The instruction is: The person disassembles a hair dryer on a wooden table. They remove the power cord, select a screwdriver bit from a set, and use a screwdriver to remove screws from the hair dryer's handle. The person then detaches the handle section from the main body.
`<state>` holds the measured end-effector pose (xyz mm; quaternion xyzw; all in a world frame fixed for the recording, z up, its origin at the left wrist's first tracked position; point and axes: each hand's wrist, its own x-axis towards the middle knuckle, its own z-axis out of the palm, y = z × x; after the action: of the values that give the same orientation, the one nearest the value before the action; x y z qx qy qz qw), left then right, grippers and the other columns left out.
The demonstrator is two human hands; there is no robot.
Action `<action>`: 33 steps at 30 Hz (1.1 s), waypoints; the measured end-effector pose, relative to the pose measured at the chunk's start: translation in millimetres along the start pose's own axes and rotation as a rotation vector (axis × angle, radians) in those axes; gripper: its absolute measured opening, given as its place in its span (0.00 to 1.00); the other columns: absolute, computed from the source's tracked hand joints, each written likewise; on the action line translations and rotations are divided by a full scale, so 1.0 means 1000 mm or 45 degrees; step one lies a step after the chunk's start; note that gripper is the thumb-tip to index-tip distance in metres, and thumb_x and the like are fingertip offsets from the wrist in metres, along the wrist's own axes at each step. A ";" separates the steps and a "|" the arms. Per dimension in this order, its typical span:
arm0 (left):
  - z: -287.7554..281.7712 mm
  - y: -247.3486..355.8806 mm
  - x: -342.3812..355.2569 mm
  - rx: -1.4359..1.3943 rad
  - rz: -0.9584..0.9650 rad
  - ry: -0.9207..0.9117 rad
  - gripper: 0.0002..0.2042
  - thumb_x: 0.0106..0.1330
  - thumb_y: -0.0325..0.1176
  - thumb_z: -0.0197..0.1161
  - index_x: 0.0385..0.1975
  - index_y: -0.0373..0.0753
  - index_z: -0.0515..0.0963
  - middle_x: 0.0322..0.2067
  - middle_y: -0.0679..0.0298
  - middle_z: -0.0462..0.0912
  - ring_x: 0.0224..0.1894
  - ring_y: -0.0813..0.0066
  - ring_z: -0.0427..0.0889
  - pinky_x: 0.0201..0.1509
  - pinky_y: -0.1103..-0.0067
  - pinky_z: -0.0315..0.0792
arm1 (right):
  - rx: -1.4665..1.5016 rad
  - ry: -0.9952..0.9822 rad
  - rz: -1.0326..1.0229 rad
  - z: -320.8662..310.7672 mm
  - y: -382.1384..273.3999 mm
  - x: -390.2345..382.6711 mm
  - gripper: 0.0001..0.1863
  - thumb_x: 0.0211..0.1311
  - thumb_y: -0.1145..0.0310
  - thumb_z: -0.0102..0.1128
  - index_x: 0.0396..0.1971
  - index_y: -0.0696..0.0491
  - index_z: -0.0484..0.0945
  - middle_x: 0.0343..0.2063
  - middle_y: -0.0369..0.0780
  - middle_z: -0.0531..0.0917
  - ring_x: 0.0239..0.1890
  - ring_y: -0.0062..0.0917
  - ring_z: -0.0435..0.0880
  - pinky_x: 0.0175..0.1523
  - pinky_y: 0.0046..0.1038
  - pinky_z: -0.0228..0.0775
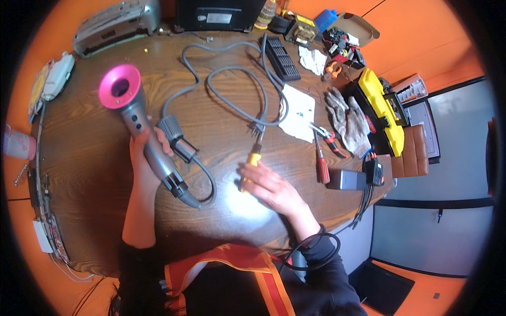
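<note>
My left hand is wrapped round the grey handle of a hair dryer, its pink round head tilted up at the far left. The handle's lower end has dark inner parts showing, and the power cord comes out there. A ribbed grey sleeve and a dark inline block sit beside the handle. My right hand rests on the table with its fingers closed over the yellow handle of a screwdriver. The screwdriver's shaft points away from me, towards the looped grey cord.
At right lie a red screwdriver, pliers, grey work gloves and a white sheet. Beyond them stands a yellow and black toolbox. A bit case lies at the back. A cup is far left.
</note>
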<state>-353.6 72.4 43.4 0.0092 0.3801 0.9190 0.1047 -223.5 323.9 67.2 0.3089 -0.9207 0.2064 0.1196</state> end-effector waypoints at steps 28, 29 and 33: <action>0.006 0.001 0.002 0.005 -0.042 0.069 0.18 0.59 0.35 0.54 0.45 0.39 0.58 0.22 0.57 0.71 0.19 0.69 0.74 0.21 0.76 0.72 | -0.155 0.633 1.133 -0.053 0.184 0.079 0.30 0.37 0.59 0.68 0.40 0.57 0.65 0.30 0.52 0.77 0.35 0.45 0.77 0.41 0.37 0.68; 0.005 0.001 0.002 0.002 -0.037 0.069 0.18 0.59 0.35 0.54 0.45 0.38 0.58 0.22 0.57 0.71 0.18 0.69 0.74 0.21 0.76 0.72 | -0.219 0.682 0.937 -0.056 0.162 0.065 0.30 0.37 0.61 0.67 0.40 0.57 0.65 0.31 0.51 0.76 0.36 0.44 0.76 0.41 0.36 0.67; 0.003 0.000 0.003 0.015 -0.041 0.073 0.19 0.59 0.35 0.54 0.46 0.37 0.58 0.22 0.57 0.71 0.18 0.69 0.74 0.20 0.76 0.72 | -0.222 0.504 0.983 -0.057 0.063 0.003 0.29 0.36 0.64 0.66 0.40 0.59 0.65 0.34 0.48 0.71 0.38 0.41 0.72 0.44 0.36 0.65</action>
<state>-355.9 75.3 45.2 -0.0226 0.3883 0.9148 0.1086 -259.6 394.0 99.0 -0.1145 -0.9419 0.2127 0.2332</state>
